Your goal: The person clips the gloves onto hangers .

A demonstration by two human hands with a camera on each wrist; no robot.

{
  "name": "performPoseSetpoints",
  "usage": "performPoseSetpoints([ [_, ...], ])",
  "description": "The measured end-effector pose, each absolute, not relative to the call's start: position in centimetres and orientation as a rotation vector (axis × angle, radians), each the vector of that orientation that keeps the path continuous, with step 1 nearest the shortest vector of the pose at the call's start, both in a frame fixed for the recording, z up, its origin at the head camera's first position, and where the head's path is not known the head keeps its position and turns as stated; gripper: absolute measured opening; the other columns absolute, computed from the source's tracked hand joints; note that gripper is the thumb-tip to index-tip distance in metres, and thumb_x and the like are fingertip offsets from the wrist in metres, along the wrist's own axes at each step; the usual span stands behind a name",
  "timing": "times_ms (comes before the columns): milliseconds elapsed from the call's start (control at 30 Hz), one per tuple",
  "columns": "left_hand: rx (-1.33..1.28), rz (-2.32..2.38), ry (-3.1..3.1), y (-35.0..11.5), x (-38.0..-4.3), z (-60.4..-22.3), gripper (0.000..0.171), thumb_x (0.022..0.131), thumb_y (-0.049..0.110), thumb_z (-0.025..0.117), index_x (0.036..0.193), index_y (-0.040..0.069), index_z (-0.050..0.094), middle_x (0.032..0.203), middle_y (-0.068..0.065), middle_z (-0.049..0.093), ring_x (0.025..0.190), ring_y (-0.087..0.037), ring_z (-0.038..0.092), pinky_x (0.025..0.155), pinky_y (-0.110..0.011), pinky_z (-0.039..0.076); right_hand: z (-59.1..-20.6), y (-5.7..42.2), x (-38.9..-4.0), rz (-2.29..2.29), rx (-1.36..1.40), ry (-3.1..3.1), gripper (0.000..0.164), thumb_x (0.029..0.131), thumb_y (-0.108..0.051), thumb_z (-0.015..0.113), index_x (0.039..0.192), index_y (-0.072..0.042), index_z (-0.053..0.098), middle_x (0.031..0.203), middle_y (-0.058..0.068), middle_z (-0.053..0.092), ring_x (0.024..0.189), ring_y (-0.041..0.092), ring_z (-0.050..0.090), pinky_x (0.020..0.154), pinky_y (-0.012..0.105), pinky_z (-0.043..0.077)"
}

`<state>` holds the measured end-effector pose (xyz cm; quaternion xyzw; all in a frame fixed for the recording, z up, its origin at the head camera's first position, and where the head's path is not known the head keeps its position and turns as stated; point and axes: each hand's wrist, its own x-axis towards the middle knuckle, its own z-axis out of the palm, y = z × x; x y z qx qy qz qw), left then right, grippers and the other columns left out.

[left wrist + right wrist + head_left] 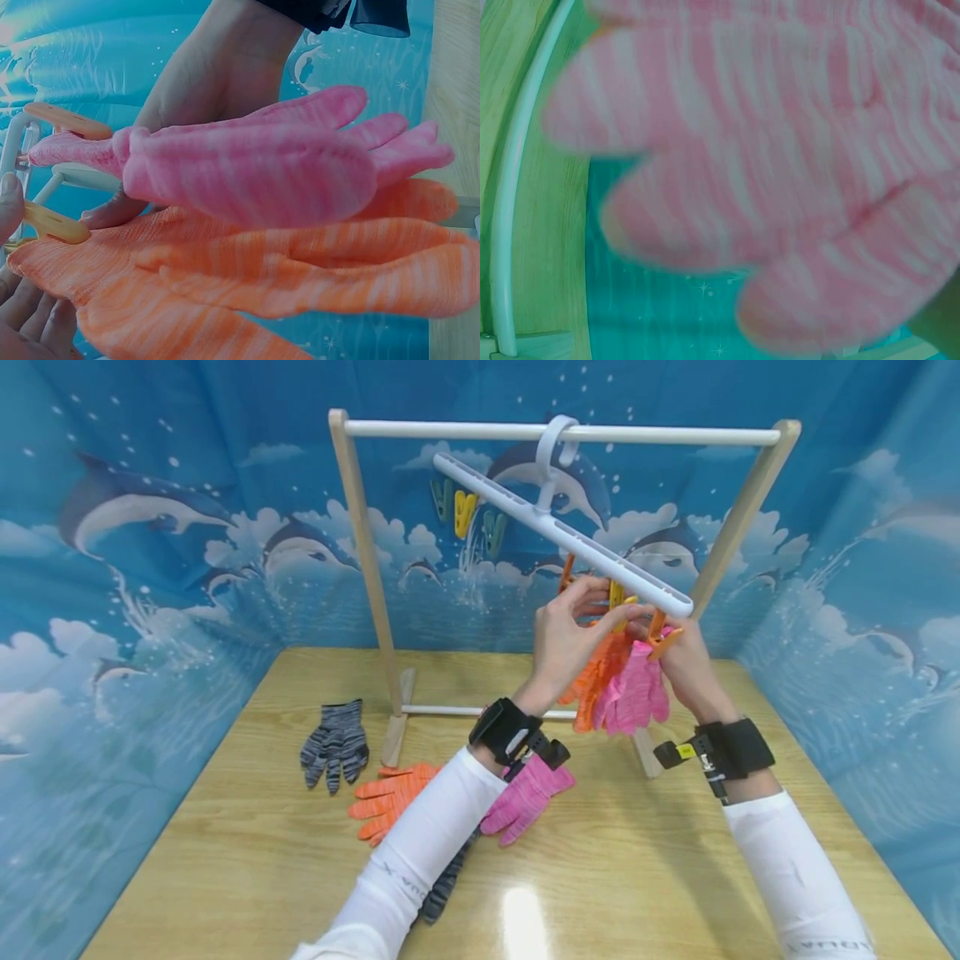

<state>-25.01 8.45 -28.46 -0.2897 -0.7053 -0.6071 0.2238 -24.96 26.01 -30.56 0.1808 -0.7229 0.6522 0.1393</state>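
A white hanger [562, 535] hangs tilted from the rack's rail, with clothespins along it. My left hand [566, 631] pinches a yellow clothespin [56, 221] at the cuff of an orange glove [315, 262]. Behind a pink glove [633, 693], my right hand [686, 664] holds the orange glove near its cuff; its fingertips are partly hidden. An orange clothespin [663, 639] fastens that pink glove at the hanger's lower end. Another orange clothespin [567, 572] is beside my left fingers. In the right wrist view the pink glove [780, 150] covers my hand.
A wooden rack with a white rail [450, 430] stands on the table [247, 860]. A grey-black glove [335, 745], an orange glove [390, 797], a pink glove [525, 802] and a partly covered dark glove [446, 885] lie there. Yellow [465, 514] and green clothespins [442, 500] hang at the hanger's upper end.
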Motion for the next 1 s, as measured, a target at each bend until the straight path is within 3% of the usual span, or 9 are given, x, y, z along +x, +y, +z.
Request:
performPoseSetpoints([
  [233,-0.793,-1.631,-1.954,8.2,-25.1,-28.9,0.035,0.08,0.031,0.07,0.11,0.013,0.064,0.101,-0.001,0.069,0.088,0.002,0.061,0.077,-0.012,0.049,-31.3,26.6,-24.9,1.894,0.513,-2.168,0.02,0.091,-0.009,0.056,0.11,-0.011,0.064,0.096,-0.002,0.063,0.087,0.01,0.063,0.078,0.019,0.051],
  [433,-0.784,-1.621,-1.983,8.0,-25.1,-29.3,0.034,0.081,0.036,0.068,0.11,0.017,0.066,0.098,0.003,0.07,0.086,0.004,0.06,0.075,-0.013,0.049,-32.4,27.1,-24.9,1.725,0.476,-2.263,0.026,0.089,-0.005,0.058,0.116,-0.001,0.058,0.099,-0.006,0.064,0.089,0.009,0.062,0.079,0.018,0.05],
  [533,-0.775,-1.652,-1.974,7.9,-24.8,-29.4,0.033,0.082,0.036,0.067,0.11,0.019,0.066,0.097,0.004,0.07,0.085,0.004,0.061,0.073,-0.013,0.049,-32.9,27.4,-24.8,1.651,0.454,-2.309,0.032,0.09,-0.006,0.058,0.12,0.003,0.055,0.106,-0.002,0.064,0.092,0.004,0.061,0.081,0.015,0.048],
  [633,-0.773,-1.692,-1.939,7.7,-24.7,-29.4,0.032,0.083,0.034,0.067,0.11,0.017,0.067,0.097,0.002,0.07,0.084,0.002,0.062,0.072,-0.014,0.051,-33.6,27.9,-24.7,1.691,0.469,-2.31,0.036,0.09,-0.007,0.058,0.123,0.006,0.052,0.109,0.004,0.064,0.093,0.008,0.062,0.082,0.016,0.048],
  [833,-0.733,-1.646,-1.909,7.5,-25.7,-30.2,0.027,0.091,0.037,0.056,0.104,0.017,0.069,0.09,0.003,0.07,0.078,0.001,0.061,0.07,-0.015,0.05,-35.3,29.0,-24.5,1.68,0.391,-2.373,0.033,0.093,-0.01,0.055,0.123,0.002,0.053,0.107,0.001,0.065,0.096,0.009,0.06,0.083,0.015,0.047],
  [1000,-0.71,-1.639,-1.881,7.2,-26.0,-30.2,0.028,0.094,0.035,0.05,0.1,0.015,0.069,0.091,0.002,0.071,0.078,0.0,0.063,0.07,-0.015,0.05,-36.8,29.4,-24.0,1.64,0.332,-2.437,0.033,0.092,-0.007,0.054,0.124,-0.001,0.054,0.104,-0.011,0.062,0.097,0.003,0.056,0.082,0.015,0.046],
])
